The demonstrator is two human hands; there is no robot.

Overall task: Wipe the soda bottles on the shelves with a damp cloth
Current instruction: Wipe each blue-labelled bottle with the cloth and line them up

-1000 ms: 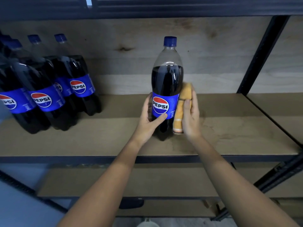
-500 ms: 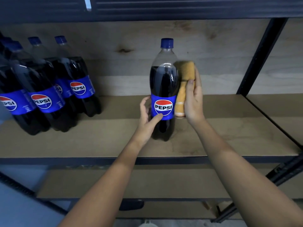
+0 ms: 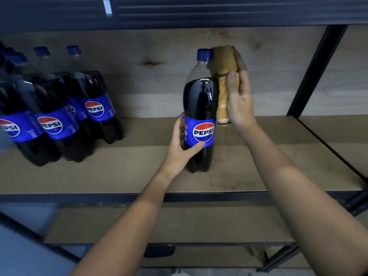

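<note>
A single Pepsi bottle [image 3: 200, 108] stands upright on the wooden shelf board [image 3: 278, 162], well apart from the cluster of Pepsi bottles [image 3: 59, 116] at the left end. The left hand [image 3: 182, 148] is closed around the lower edge of the blue label [image 3: 200, 132], thumb across the front, bracing the bottle against the board. The right hand [image 3: 240, 100] grips a folded tan cloth [image 3: 224, 76] and presses it against the bottle's right shoulder and neck, its top edge just beside the blue cap [image 3: 204, 54].

Handling, as judged: the bottle looks nearly full, hence heavy and steady at the base but tall enough to tip under a sideways push near the neck. Its smooth plastic wall will likely turn slippery once damp and give slightly under pressure. The labelled waist offers the surest hold. The cloth is soft and conforms readily to the curve.
</note>
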